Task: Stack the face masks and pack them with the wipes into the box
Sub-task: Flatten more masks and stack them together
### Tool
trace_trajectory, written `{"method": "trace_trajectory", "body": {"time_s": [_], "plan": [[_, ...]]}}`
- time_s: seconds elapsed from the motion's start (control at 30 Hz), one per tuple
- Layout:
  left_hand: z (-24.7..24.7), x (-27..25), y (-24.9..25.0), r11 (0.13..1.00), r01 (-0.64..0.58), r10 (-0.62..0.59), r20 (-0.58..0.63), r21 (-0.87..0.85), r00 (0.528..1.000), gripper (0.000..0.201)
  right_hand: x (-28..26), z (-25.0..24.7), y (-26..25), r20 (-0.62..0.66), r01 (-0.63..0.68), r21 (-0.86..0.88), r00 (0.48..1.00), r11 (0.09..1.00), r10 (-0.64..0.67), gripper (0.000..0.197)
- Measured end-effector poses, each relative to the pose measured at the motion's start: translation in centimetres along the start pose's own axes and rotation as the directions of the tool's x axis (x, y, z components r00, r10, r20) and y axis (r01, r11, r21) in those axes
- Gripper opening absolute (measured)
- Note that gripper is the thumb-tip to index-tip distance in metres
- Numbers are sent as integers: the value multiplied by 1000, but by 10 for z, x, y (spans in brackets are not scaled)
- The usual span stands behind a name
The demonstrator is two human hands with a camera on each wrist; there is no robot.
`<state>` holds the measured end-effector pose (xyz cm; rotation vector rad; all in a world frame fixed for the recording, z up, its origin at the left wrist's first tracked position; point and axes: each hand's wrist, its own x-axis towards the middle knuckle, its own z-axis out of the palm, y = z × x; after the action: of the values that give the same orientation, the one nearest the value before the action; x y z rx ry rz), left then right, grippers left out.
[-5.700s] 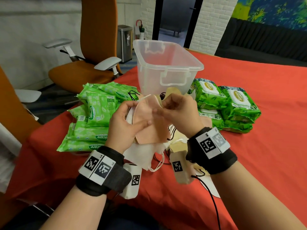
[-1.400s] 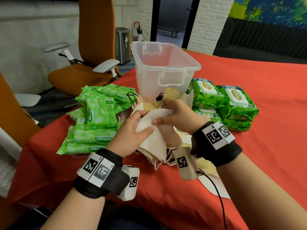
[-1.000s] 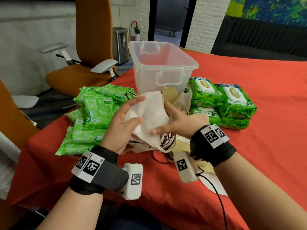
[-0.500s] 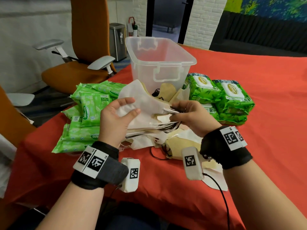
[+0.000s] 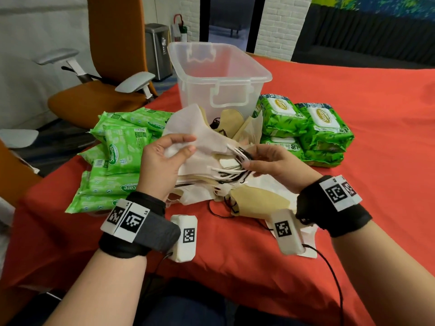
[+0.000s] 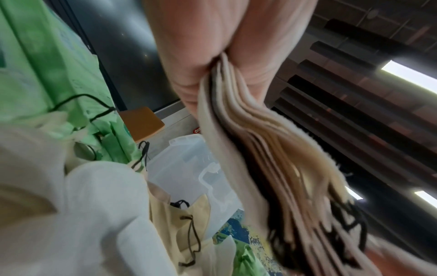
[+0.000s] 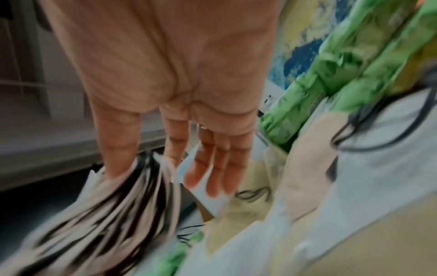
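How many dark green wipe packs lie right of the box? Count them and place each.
4 visible: left top pack, right top pack, pack marked 80 beneath the left one, lower right pack. More may lie hidden under or behind them.

Both bare forearms wear black wristbands [image 5: 334, 212] carrying white square-patterned tags. A white camera block [image 5: 184, 237] hangs under each wrist, trailing a thin black cable [image 5: 334, 276].

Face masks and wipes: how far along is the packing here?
Done: several masks gathered into a stack. In hand: left hand grips it while right hand tidies the ear loops. Left: loose masks on the table, wipes unpacked, box apparently empty.
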<state>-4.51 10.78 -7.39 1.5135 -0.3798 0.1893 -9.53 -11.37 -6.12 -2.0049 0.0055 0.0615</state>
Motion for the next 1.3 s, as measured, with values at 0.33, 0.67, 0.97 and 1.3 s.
{"method": "trace_trajectory", "body": {"time_s": [0.33,0.67,0.97,1.3], "plan": [[9,-9,-9,994,94,-98,87,49,991,30,-2,7,21,51,-100,-944,897,316,438,36],[5,-6,-9,984,125,-129,18,127,992,25,3,-41,-13,-462,-284,-517,887,808,16,21],[28,-11,0,930,344,-304,255,-129,918,54,6,1,-54,-396,217,493,918,843,-5,17],[17,-9,2,995,71,-70,16,-76,997,51,-1,4,-46,-299,90,349,954,933,20,45]]}}
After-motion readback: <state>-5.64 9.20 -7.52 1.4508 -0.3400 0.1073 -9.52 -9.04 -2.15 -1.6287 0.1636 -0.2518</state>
